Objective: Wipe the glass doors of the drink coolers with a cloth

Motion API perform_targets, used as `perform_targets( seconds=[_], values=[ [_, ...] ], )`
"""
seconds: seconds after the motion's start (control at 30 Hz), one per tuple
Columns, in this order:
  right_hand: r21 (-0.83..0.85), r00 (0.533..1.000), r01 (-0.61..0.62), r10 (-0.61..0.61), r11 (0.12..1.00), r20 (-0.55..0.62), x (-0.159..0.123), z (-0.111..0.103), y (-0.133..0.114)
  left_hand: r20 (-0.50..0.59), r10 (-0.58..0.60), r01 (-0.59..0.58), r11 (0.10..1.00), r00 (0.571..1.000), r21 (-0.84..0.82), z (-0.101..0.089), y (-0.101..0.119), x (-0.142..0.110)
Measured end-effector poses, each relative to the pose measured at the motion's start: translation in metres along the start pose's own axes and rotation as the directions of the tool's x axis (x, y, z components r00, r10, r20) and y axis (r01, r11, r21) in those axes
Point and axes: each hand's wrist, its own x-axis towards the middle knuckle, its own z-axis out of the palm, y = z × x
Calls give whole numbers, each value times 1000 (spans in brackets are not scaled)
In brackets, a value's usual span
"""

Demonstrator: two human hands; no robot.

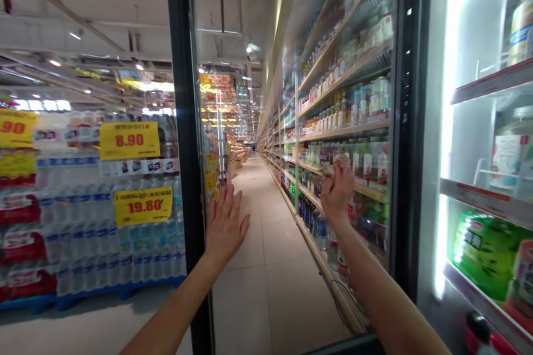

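Observation:
A glass door (260, 244) with a black frame (183, 94) stands in front of me. My left hand (227, 219) is spread against the glass near the frame's left upright, its fingers stretched out and holding nothing. Farther right, my right hand (338, 191) is raised at the glass with its fingers curled. It grips a small crumpled whitish wad (328, 170), perhaps a cloth or tissue; blur hides its exact kind. Rows of bottles on shelves (345, 133) show in the glass behind the right hand; whether seen through it or mirrored, I cannot tell.
To the right is a lit cooler with shelves (483, 197), a green pack (485, 252) and a white bottle (511, 150). At left, packs of bottled water (91, 244) are stacked on a blue pallet (120, 291) below yellow price signs (130, 140). A cable (339, 299) shows low down.

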Motion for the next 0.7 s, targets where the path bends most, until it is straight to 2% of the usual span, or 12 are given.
perform_targets(
  seconds=[0.07,0.1,0.17,0.23,0.3,0.37,0.43,0.5,0.53,0.57,0.63,0.7],
  values=[
    [-8,994,-100,100,995,-46,4,3,-4,-18,10,-10,1000,1000,-3,-2,1,10],
    [5,998,-57,57,998,-27,2,4,-13,-31,12,-12,1000,999,-7,-1,3,17],
    [61,985,150,-154,987,71,-9,5,-37,-52,19,-19,1000,998,-15,1,7,32],
    [136,908,361,-381,923,176,-18,3,-53,-48,35,-36,999,998,-19,5,11,44],
    [155,857,438,-464,885,224,-17,-1,-44,-34,53,-54,998,998,-21,9,13,50],
    [80,914,348,-356,934,195,-6,-5,-11,-25,61,-62,998,998,-27,11,13,50],
    [-33,993,79,-76,996,85,12,-8,30,-16,63,-63,997,998,-34,11,12,48],
    [-74,980,-196,192,978,-56,26,-7,57,-19,58,-58,998,998,-31,11,13,46],
    [-70,963,-261,255,963,-94,30,-6,61,-23,55,-56,998,998,-27,12,13,45],
    [-59,962,-259,253,964,-100,30,-4,58,-29,52,-53,998,998,-24,13,14,45],
    [-21,997,-80,80,997,-20,22,-1,38,-46,44,-45,999,998,-19,14,16,46],
    [55,973,195,-201,979,113,11,0,15,-53,41,-42,999,998,-18,16,17,47]
  ],
)
